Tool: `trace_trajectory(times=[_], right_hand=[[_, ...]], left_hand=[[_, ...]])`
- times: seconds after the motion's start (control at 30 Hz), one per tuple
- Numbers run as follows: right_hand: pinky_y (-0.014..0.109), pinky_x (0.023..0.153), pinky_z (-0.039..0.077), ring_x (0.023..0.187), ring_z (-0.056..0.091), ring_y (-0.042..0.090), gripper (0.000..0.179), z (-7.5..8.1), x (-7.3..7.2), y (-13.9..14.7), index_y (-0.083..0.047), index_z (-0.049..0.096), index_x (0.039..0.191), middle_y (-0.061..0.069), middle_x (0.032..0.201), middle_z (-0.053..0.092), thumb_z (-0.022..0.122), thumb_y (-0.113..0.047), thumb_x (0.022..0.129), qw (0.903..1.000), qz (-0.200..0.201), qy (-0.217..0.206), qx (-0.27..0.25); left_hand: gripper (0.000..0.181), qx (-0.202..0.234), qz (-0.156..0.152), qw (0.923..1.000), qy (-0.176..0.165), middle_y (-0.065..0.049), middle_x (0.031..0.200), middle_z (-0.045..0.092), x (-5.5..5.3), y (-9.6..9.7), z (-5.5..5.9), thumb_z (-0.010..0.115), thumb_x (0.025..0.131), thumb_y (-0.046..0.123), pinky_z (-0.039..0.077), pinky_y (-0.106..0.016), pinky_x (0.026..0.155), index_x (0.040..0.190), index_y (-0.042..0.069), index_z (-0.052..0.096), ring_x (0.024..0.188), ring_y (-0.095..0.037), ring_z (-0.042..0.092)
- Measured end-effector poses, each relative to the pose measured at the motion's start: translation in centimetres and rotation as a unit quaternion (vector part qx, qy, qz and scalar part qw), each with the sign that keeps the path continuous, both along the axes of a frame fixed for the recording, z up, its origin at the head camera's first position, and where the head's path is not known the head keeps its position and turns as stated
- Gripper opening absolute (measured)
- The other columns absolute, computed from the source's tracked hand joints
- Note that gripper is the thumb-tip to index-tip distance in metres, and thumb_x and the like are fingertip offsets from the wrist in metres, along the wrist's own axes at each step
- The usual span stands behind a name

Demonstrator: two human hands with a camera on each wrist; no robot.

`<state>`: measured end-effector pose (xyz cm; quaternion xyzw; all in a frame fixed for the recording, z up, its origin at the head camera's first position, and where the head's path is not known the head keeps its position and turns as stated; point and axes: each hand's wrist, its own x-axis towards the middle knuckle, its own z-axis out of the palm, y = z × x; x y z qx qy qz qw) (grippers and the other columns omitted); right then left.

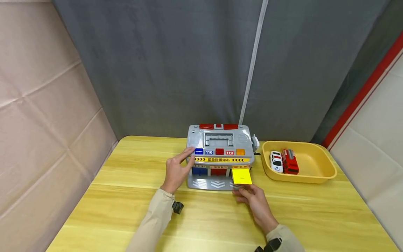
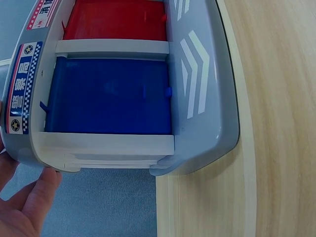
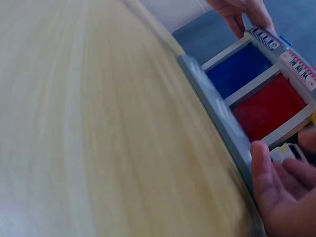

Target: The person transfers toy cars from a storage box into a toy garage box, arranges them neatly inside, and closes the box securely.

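Observation:
A grey toy garage (image 1: pixel 220 140) stands on the table with blue (image 2: pixel 111 96) and red (image 2: pixel 116 19) doors down. Its third door, a yellow flap (image 1: pixel 241 176), is swung up at the right. At the garage's left roof corner, my left hand (image 1: pixel 177 171) holds the edge between thumb and fingers. My right hand (image 1: pixel 253 203) is at the front ramp below the yellow flap, fingers loosely spread. Close beyond its fingertips, in the right wrist view, a white toy vehicle (image 3: pixel 282 152) shows at the bay opening, partly hidden by the fingers (image 3: pixel 264 170).
Right of the garage sits a yellow tray (image 1: pixel 318 171) holding a white toy car (image 1: pixel 276 161) and a red toy fire truck (image 1: pixel 290 161). A white piece (image 1: pixel 255 142) sticks out from the garage's right side. Behind the table hangs a grey curtain (image 1: pixel 176 70).

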<state>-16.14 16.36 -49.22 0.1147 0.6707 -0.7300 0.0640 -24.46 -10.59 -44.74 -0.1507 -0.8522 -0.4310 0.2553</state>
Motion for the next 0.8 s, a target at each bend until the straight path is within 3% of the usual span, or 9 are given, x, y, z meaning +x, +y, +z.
trace_trajectory(times=[0.13,0.27,0.53,0.8], right_hand=[[0.03,0.079,0.064,0.086,0.071,0.016,0.041,-0.1,0.0,0.6,0.012,0.045,0.137,0.015,0.101,0.072,0.053,-0.002,0.099,0.9984,0.056,0.004,0.011],[0.03,0.08,0.064,0.082,0.07,0.016,0.045,-0.1,0.2,1.2,0.013,0.042,0.14,0.013,0.097,0.072,0.053,-0.003,0.099,0.9964,0.081,0.009,0.025],[0.033,0.078,0.064,0.085,0.07,0.019,0.034,0.5,0.3,1.9,0.007,0.051,0.134,0.017,0.115,0.064,0.047,0.0,0.1,0.9995,0.008,0.021,0.023],[0.03,0.079,0.064,0.085,0.069,0.014,0.034,1.6,0.3,2.7,0.005,0.049,0.135,0.003,0.111,0.064,0.045,-0.003,0.103,0.999,-0.024,0.018,0.032]], left_hand=[[0.029,-0.002,-0.001,1.0,0.001,-0.005,0.127,0.072,0.0,0.1,-0.1,0.068,0.096,0.023,0.056,-0.038,0.101,0.123,0.012,0.073,0.123,-0.026,0.065],[0.03,0.0,-0.002,1.0,0.002,-0.005,0.127,0.072,0.0,0.2,0.0,0.068,0.096,0.023,0.056,-0.038,0.101,0.123,0.012,0.073,0.123,-0.025,0.065],[0.03,0.001,0.0,1.0,0.006,-0.006,0.127,0.072,0.0,0.1,0.1,0.069,0.095,0.022,0.056,-0.039,0.1,0.123,0.012,0.073,0.122,-0.026,0.066],[0.03,0.002,-0.003,0.9998,0.02,-0.008,0.126,0.072,0.1,0.1,0.0,0.07,0.094,0.021,0.057,-0.041,0.098,0.121,0.009,0.073,0.12,-0.028,0.067]])
